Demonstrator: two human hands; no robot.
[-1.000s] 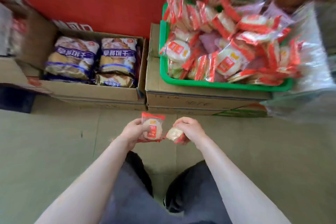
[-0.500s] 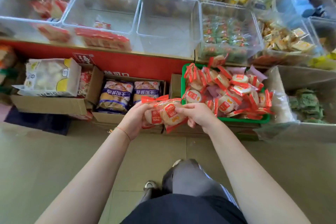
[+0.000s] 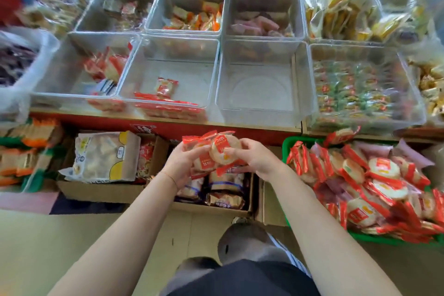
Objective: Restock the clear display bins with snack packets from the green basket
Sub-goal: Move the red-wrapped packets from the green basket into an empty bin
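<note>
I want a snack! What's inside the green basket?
The green basket is piled with red-edged packets holding round pale crackers, with some pinkish packets among them. The pile hides its bottom and whatever lies deeper.

Glossy plastic snack packets (image 3: 213,154) (clear plastic bins (image 3: 217,72)), matt cardboard boxes (image 3: 96,193).

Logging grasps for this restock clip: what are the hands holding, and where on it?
A bunch of snack packets, held between both hands: left hand grips its left side, right hand its right.
</note>
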